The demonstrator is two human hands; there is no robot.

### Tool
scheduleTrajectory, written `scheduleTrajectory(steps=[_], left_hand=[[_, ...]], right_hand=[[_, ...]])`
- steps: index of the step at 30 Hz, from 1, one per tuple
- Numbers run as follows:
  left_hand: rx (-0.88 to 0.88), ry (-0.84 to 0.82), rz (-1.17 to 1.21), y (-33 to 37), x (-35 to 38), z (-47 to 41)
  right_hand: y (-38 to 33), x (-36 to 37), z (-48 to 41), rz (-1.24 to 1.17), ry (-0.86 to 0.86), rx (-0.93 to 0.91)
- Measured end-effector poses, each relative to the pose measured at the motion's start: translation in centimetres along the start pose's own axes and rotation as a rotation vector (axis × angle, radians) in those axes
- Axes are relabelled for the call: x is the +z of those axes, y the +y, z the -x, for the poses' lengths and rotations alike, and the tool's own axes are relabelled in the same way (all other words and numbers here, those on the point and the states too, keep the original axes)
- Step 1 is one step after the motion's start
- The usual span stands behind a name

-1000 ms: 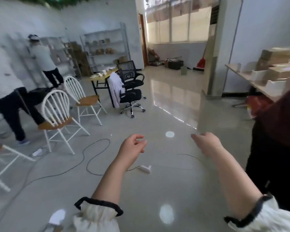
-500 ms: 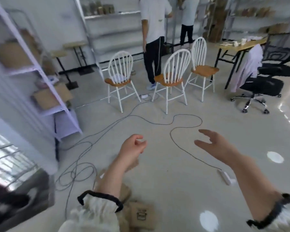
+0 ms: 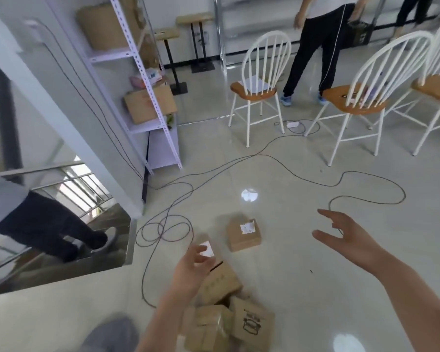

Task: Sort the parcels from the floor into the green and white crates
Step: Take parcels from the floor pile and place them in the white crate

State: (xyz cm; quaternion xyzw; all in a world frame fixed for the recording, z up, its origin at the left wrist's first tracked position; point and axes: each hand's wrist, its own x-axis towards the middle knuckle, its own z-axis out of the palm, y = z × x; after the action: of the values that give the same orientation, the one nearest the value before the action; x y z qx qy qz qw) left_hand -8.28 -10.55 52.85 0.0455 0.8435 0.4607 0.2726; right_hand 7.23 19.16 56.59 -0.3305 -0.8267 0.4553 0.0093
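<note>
Parcels (image 3: 221,283) are lying on the floor (image 3: 302,288) in a loose pile right below you. One lone parcel (image 3: 244,235) is sitting apart, just beyond the pile.

Risks first:
- **Cable:** a cable (image 3: 162,228) is looping on the floor just left of the pile, so you're risking a snag or a trip if you're stepping in or dragging a box across it.
- **Pile:** the boxes are leaning on one another, so pulling a lower one is likely tipping the rest.
- **Stairs:** a stairwell opening (image 3: 61,237) is gaping near on your left, and a box knocked that way could be going over the edge.
- **Crates:** the crates aren't showing here, so you're picking without seeing the drop spot, which is risking a wrong sort.

Hands:
- **Left:** your left hand (image 3: 192,269) is hovering over the far end of the pile, fingers loosely curled and gripping nothing. Its fingertips are overlapping a white-labelled parcel (image 3: 208,247); whether they're touching it, I cannot tell.
- **Right:** your right hand (image 3: 346,240) is hanging released, fingers spread and holding nothing. It's off to the right of the lone parcel and well apart from the pile.

Chairs (image 3: 261,88) and another person's legs (image 3: 313,54) are standing farther back.
</note>
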Motion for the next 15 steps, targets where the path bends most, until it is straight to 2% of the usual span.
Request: scheduleTrajectory(steps=[8, 15], left_hand=[[-0.055, -0.008, -0.013, -4.4, 3.9, -14.7], [-0.032, -0.031, -0.162, -14.8, 15.6, -30.6]], right_hand=[[4.3, 4.4, -12.2, -0.083, 0.147, -0.051], [15.8, 12.0, -26.2, -0.150, 0.207, -0.140]])
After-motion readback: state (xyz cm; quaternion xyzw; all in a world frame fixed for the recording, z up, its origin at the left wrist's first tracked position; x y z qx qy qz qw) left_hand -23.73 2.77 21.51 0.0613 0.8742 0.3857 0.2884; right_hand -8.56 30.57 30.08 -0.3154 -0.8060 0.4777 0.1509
